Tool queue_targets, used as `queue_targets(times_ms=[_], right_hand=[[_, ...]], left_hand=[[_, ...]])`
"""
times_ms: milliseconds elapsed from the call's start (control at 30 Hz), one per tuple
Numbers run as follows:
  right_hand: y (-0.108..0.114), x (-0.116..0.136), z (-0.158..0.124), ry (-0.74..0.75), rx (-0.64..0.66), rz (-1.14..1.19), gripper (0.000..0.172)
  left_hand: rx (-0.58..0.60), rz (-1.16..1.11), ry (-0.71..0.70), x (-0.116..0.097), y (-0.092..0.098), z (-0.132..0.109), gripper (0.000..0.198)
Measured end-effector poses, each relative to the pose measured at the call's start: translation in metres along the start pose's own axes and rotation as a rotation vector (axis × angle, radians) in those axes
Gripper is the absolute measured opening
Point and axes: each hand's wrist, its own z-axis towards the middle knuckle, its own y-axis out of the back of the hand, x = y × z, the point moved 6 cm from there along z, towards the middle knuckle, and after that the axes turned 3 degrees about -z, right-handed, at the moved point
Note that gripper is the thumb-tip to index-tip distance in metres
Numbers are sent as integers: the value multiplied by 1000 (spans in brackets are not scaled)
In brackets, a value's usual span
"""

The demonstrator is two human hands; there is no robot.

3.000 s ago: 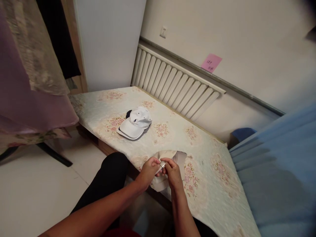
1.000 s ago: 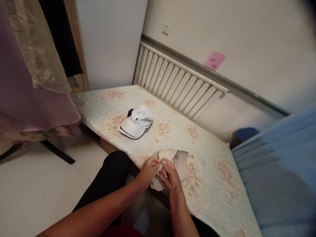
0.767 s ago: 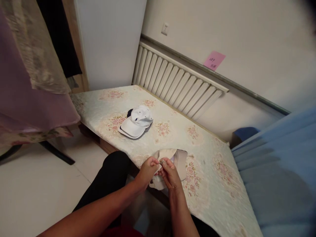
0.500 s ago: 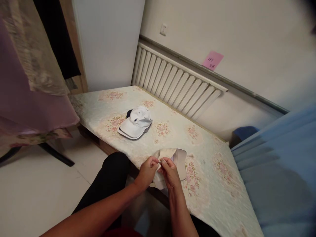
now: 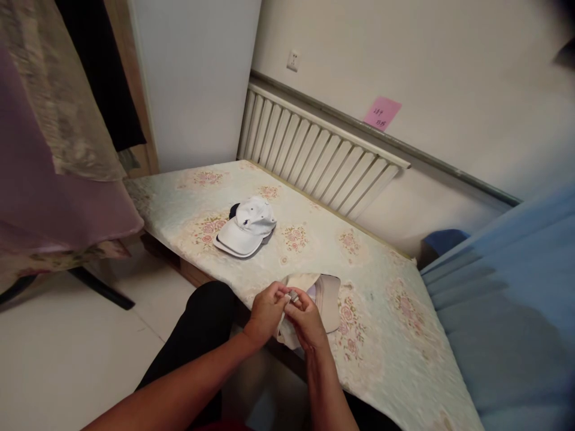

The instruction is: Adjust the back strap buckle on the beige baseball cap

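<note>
A cream baseball cap (image 5: pixel 330 302) lies at the near edge of the flowered mattress, its brim to the right and its inside partly showing. My left hand (image 5: pixel 265 312) pinches the cap's back strap from the left. Close against it, my right hand (image 5: pixel 309 320) has thumb and fingers closed on the strap at a small silvery buckle (image 5: pixel 293 296). My fingers hide most of the strap. Farther off sits a stack of caps, a white cap (image 5: pixel 254 216) with a small dark logo on top and darker ones beneath.
The mattress (image 5: pixel 314 251) runs along a white radiator (image 5: pixel 309 143) at the wall. A blue curtain (image 5: pixel 503 299) hangs on the right. Draped clothes (image 5: pixel 67 167) hang at left, above black curved legs (image 5: pixel 101 288). My knee (image 5: pixel 211 305) is beside the mattress edge.
The silvery buckle now shows between my fingers, where it was mostly hidden before. My right hand has shifted its grip slightly. The view has tilted up a little; the stacked caps stay put.
</note>
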Motion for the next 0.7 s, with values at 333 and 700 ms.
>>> queue_targets(times_ms=[333, 700], right_hand=[[9, -1, 2, -2, -108, -15, 39], [9, 23, -7, 53, -5, -206, 32]], left_hand=[[59, 254, -142, -12, 8, 20, 13], [658, 592, -625, -32, -21, 30, 59]])
